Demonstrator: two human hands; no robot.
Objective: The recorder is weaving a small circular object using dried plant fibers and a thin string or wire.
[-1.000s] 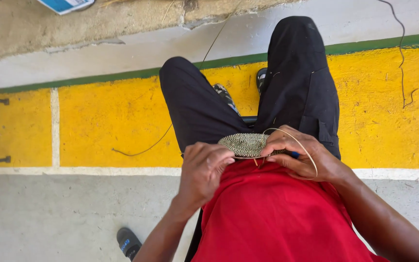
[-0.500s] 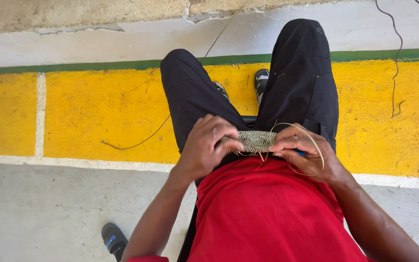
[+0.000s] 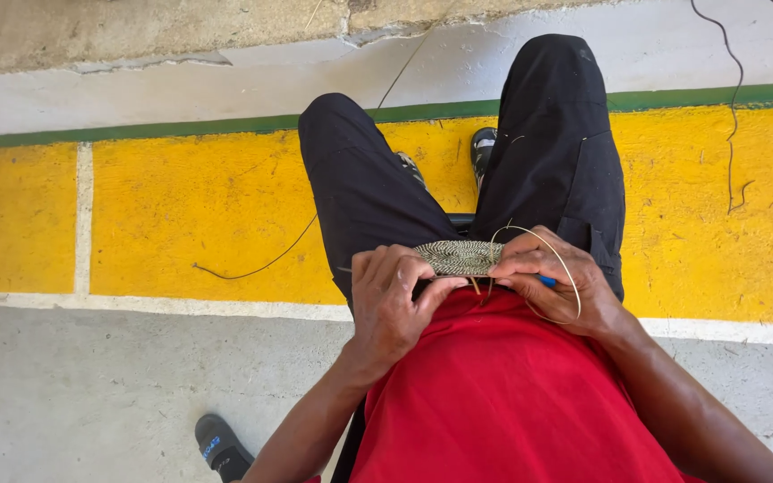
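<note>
Both hands pinch a small woven disc (image 3: 458, 258) over the lap: left hand (image 3: 393, 304) grips its edge, right hand (image 3: 547, 284) holds a thin strand (image 3: 565, 268), maybe a blue tool too.

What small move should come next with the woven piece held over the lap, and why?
Probably the right hand draws the thin pale looped strand snug. The loop arcs slack over that hand, while both hands pinch the small flat grey-green woven disc, the left hand steadying its near edge. A blue-tipped tool shows under the right fingers.
</note>
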